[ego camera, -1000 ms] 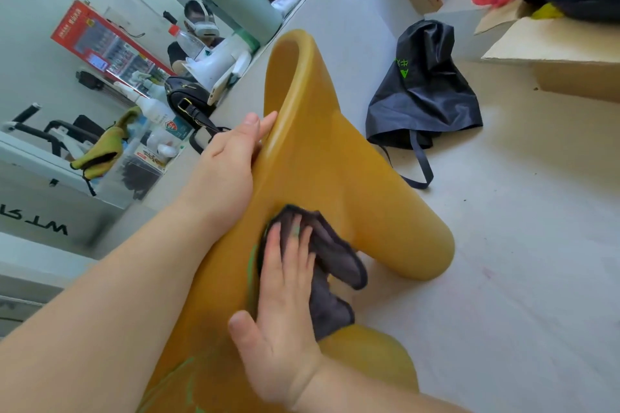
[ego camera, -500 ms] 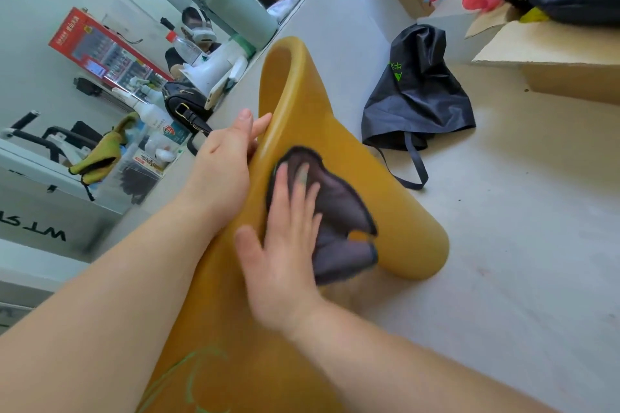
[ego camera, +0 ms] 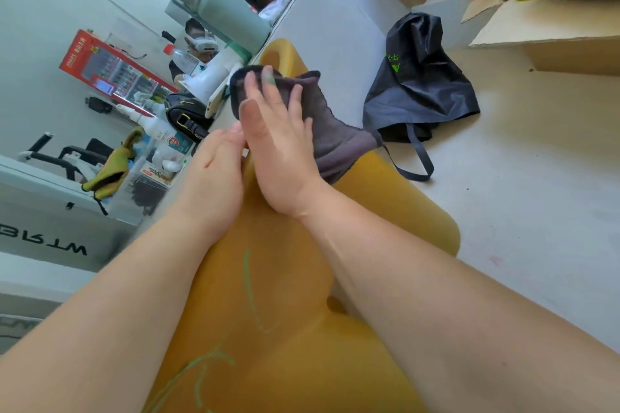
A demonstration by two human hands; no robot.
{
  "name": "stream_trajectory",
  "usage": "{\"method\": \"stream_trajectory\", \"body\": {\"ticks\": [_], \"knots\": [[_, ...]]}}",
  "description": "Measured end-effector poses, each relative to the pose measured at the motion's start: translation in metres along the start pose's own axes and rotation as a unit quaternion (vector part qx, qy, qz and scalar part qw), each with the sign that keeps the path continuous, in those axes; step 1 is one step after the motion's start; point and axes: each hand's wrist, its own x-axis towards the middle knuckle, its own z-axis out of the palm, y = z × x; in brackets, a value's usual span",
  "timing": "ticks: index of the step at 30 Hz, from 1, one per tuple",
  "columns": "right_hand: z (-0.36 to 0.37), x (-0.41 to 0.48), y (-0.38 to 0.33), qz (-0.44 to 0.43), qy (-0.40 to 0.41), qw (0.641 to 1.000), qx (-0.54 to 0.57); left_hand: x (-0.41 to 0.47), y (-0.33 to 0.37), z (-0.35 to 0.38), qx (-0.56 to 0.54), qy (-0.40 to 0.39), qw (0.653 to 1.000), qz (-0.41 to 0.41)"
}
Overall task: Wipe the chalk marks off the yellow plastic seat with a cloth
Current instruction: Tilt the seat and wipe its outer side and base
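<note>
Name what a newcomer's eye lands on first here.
The yellow plastic seat fills the middle. The right hand presses a dark cloth flat at its far end, with the left hand beside it. Green chalk marks run along the near part.

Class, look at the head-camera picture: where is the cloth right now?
The dark cloth lies near the far, upper end of the yellow seat, pressed flat under the right hand, with the left hand just beside it.

Smooth plastic seat [ego camera: 285, 278], soft cloth [ego camera: 332, 134]
</note>
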Motion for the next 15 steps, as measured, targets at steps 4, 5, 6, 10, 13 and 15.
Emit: {"method": "stream_trajectory", "body": {"ticks": [4,5,6,10,13,15], "knots": [[0.013,-0.024,0.031,0.122,0.055,0.990,0.040,-0.007,0.004,-0.001,0.004,0.034,0.999,0.027],[0.017,-0.037,0.040,0.169,0.060,0.983,0.040,-0.009,0.006,-0.002,0.028,0.041,0.998,0.044],[0.023,-0.053,0.048,0.214,0.061,0.974,0.046,-0.012,0.008,-0.002,0.049,0.043,0.996,0.062],[0.044,-0.127,0.075,0.354,0.040,0.922,0.152,-0.015,0.009,-0.006,0.060,0.047,0.994,0.084],[0.049,-0.146,0.069,0.391,0.025,0.904,0.171,-0.020,0.009,-0.007,0.072,0.043,0.994,0.069],[0.055,-0.146,0.048,0.334,0.003,0.937,0.105,-0.021,0.010,-0.012,0.092,0.025,0.993,0.075]]}}
